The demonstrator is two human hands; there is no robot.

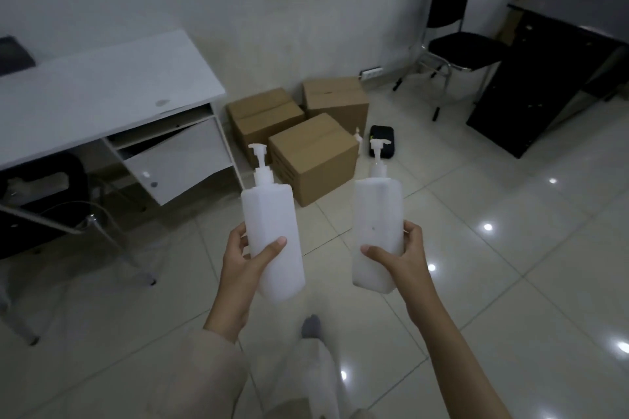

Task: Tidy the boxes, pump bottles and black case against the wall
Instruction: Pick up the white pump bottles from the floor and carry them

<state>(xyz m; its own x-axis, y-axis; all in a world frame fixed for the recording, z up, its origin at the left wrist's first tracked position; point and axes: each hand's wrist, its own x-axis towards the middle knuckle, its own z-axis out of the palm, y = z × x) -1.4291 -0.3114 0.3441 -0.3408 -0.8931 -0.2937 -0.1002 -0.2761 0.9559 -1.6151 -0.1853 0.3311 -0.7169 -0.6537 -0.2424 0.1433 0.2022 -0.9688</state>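
Observation:
My left hand (243,262) grips a white pump bottle (272,224) upright, thumb across its front. My right hand (401,257) grips a second white pump bottle (376,224) the same way. Ahead on the floor stand three brown cardboard boxes: one at the front (313,156), one at the back left (263,116), one at the back right by the wall (335,100). A black case (383,141) lies on the tiles right of the boxes. The pump head of a third bottle (357,138) peeks out behind the front box.
A white desk (102,85) with a tilted cabinet door (177,160) stands to the left. A black folding chair (452,37) and a dark cabinet (544,78) are on the right. A wall socket (371,72) sits low on the wall. My foot (311,326) is on the glossy tiles.

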